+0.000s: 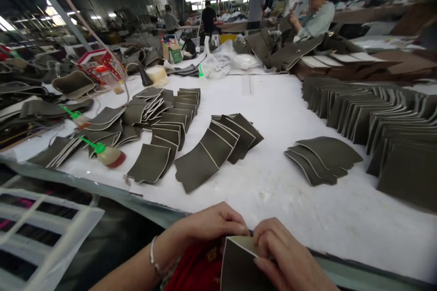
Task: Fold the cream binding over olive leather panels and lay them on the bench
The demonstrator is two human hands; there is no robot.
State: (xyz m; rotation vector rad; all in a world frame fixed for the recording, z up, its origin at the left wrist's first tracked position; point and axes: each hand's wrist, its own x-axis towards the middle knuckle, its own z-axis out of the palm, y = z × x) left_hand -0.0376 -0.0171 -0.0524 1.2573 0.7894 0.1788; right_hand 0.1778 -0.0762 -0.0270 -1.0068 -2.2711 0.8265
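At the table's front edge, both of my hands grip one dark olive leather piece (241,263) with a pale cut edge. My left hand (218,220) pinches its upper edge, fingers curled. Close beside it, my right hand (283,252) has its fingers closed on the folded-over top, where a lighter underside shows. The lower part of the piece runs out of the picture. Beyond my hands a fanned group of similar leather pieces (201,163) lies on the white table (252,209). To the right of that is a small overlapping stack of leather pieces (324,159).
Long rows of leather pieces (403,159) stand at the right. Further left are more fanned pieces (150,161) and a glue bottle (111,156) with a green nozzle. A red box (99,66) stands behind. A person (317,13) works across the table.
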